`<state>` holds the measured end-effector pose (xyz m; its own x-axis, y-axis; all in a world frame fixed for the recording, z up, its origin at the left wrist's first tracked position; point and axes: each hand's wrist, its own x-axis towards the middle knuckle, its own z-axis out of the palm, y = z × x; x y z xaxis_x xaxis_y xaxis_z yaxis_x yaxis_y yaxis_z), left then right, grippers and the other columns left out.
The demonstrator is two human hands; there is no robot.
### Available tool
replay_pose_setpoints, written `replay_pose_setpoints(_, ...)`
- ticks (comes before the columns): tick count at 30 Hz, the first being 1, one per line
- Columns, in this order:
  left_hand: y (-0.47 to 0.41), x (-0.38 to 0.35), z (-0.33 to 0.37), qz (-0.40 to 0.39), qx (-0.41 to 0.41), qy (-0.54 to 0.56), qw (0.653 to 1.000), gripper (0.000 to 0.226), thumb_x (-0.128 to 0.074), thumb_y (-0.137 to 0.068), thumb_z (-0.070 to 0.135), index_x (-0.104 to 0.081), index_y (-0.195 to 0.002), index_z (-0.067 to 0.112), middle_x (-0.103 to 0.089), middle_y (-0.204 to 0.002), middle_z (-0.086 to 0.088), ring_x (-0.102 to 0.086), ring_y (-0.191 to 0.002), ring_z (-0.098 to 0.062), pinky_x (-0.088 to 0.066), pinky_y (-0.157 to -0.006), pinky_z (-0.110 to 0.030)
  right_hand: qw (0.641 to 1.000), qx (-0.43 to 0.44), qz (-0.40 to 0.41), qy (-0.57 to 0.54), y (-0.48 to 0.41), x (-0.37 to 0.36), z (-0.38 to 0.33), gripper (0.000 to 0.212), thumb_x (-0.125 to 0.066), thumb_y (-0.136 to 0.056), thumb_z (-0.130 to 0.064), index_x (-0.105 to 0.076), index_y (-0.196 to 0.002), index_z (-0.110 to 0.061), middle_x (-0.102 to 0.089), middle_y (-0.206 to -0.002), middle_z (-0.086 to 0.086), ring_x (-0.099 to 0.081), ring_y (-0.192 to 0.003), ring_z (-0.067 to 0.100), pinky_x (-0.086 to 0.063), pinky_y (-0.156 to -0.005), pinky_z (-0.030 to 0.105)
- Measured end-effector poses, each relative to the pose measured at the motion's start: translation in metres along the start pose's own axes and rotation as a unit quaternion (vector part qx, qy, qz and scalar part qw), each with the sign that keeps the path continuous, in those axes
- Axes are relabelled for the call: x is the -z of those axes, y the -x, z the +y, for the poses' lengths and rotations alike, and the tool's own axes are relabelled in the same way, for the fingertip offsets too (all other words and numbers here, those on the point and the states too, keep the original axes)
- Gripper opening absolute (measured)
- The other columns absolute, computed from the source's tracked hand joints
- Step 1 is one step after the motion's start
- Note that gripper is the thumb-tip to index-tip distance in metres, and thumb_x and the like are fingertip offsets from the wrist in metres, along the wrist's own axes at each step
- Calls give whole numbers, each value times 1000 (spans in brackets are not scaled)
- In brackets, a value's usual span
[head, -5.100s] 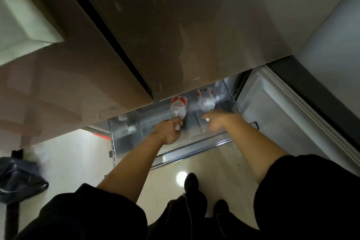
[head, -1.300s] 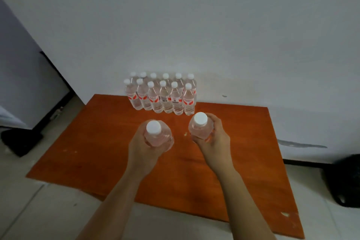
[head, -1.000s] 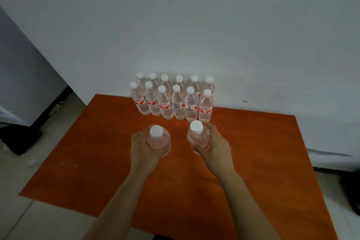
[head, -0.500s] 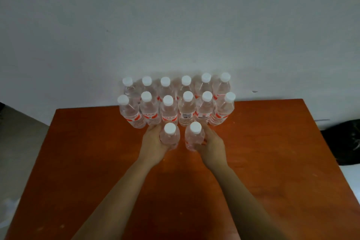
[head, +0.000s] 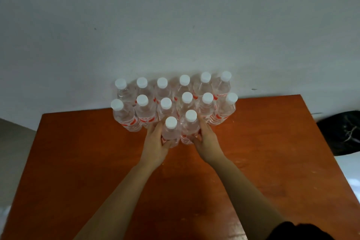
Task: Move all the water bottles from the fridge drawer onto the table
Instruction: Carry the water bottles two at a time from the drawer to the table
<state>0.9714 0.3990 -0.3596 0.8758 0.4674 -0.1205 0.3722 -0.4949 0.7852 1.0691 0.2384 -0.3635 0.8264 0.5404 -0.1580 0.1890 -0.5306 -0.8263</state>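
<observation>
advanced to the rows (head: 146, 112), left hand (head: 155, 143) and right hand (head: 207, 139) grip upright bottles (head: 169, 133).

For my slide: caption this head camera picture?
Left hand and right hand each hold a water bottle before twelve others on the orange table.

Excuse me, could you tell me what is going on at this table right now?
A person is putting water bottles on an orange-brown table. The left hand grips one bottle and the right hand grips another bottle. The two are upright and side by side, in front of twelve bottles standing in two rows against the wall. Whether the two held ones rest on the tabletop is hard to tell.
</observation>
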Motion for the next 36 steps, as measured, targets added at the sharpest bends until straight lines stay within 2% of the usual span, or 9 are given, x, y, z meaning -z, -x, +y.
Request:
replay_pose_setpoints(3,5,-1,7,9,6,13,1000,81,-77,-85,20,-32,-150,33,-38,-154,2,-33,-144,-20,-33,-116,-52,999,7,-19,41,1,7,-3,84,-69,-92,-19,-17,-156,-36,-36,-157,1,-37,-143,26,-36,-115,52)
replay_pose_setpoints(6,10,3,19,9,0,36,999,95,-75,-87,27,-11,-154,49,-33,-159,13,-30,-148,-19,-34,-115,-56,994,32,-36,102,5,20,-8,91,-70,-91,-19,-10,-156,-39,-28,-161,0,-41,-141,27,-39,-110,45)
replay_pose_setpoints(9,21,10,37,16,-19,36,999,87,-67,-91,37,-8,-155,48,-29,-160,16,-31,-147,-17,-37,-113,-57,993,76,-27,84,16,41,-16,90,-69,-92,-20,-10,-156,-42,-35,-158,-1,-43,-140,23,-41,-111,46)
replay_pose_setpoints(12,38,20,68,48,-56,-28,997,74,-52,-97,48,-9,-157,40,-21,-163,12,-30,-147,-19,-29,-114,-45,989,126,29,67,31,69,-31,71,-55,-100,-33,-11,-155,-44,-32,-159,-5,-47,-135,20,-46,-104,38)
replay_pose_setpoints(14,51,23,92,78,-77,-84,990,66,-42,-101,50,-9,-157,36,-17,-164,9,-28,-148,-20,-29,-115,-47,980,157,87,91,46,93,-41,61,-44,-104,-41,-10,-155,-42,-24,-162,-5,-47,-135,20,-46,-94,29)
replay_pose_setpoints(18,75,8,142,167,-143,-194,956,55,-26,-104,51,-16,-156,33,-8,-165,6,-8,-153,-18,-20,-120,-51,945,175,228,153,81,149,-36,55,-33,-106,-49,-17,-157,-33,-15,-166,4,-26,-149,25,-38,-112,42)
replay_pose_setpoints(24,97,-68,234,181,-203,-290,917,66,-23,-101,54,-9,-159,26,8,-167,-6,10,-153,-25,-3,-122,-54,892,110,364,243,142,254,16,64,-31,-103,-54,-20,-158,-25,1,-167,13,4,-154,30,-9,-123,51)
replay_pose_setpoints(30,110,-165,327,104,-283,-290,909,71,-13,-99,63,1,-159,28,21,-165,-5,21,-151,-24,-2,-122,-56,850,3,443,283,218,350,86,66,-34,-102,-54,-22,-158,-23,2,-166,14,4,-153,33,-8,-122,57)
replay_pose_setpoints(36,139,-253,410,-5,-419,-245,874,71,-12,-99,64,9,-158,28,25,-163,-5,25,-150,-23,1,-122,-56,769,-153,527,326,332,420,133,74,-34,-98,-60,-16,-159,-23,1,-167,13,4,-154,31,-8,-122,56)
